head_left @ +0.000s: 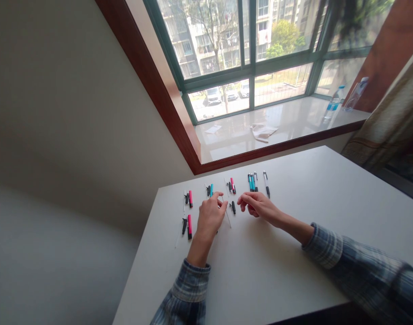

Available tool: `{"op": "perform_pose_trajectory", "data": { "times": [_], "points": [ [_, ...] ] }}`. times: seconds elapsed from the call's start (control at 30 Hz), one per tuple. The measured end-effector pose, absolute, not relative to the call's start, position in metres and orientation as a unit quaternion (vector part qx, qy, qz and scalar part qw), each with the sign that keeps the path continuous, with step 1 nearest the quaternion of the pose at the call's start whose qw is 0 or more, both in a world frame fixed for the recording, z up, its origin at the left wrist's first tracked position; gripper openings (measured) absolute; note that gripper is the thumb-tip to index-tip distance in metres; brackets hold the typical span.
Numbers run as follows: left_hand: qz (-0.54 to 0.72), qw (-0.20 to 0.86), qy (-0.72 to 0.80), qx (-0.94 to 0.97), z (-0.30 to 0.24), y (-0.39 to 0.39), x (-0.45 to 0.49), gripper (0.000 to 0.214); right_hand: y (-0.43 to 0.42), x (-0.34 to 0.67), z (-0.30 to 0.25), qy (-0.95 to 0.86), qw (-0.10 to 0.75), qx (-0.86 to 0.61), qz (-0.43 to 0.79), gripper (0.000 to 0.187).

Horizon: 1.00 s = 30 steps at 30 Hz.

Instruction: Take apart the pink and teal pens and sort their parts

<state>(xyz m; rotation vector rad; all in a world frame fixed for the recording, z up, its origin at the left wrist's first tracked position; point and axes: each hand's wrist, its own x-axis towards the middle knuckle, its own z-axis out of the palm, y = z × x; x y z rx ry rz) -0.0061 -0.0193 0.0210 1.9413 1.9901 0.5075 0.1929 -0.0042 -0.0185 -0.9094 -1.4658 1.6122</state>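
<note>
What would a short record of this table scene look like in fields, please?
surface: white table
left hand: fingers curled, beside a thin white refill
right hand: fingertips pinched together, contents too small to tell
between hands: black pen part
left of hands: pink barrels
far row: teal pens
windowsill: cloth, water bottle

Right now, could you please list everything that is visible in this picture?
Table: one, white, in front.
Pink pen barrels: three, pink, two left, one centre.
Whole pens: about four, teal or white, far side.
Black caps: several, black, among the barrels.
Cloth: one, white, on the windowsill.
Bottle: one, clear with blue label, right end of the windowsill.
Left hand: over loose parts.
Right hand: fingers curled, beside a black cap.
</note>
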Motion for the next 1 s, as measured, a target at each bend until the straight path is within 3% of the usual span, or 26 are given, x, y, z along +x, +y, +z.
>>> {"op": "perform_pose_trajectory", "data": {
  "times": [0.43,1.0],
  "points": [
    [0.12,0.118,0.697,0.697,0.014,-0.02,-0.006,0.045,0.002,0.194,-0.036,-0.605,0.328,-0.414,0.596,0.041],
    [0.162,0.169,0.645,0.727,0.014,-0.022,-0.003,0.045,0.0,0.193,-0.032,-0.654,0.323,-0.396,0.558,0.029]
  ]
}}
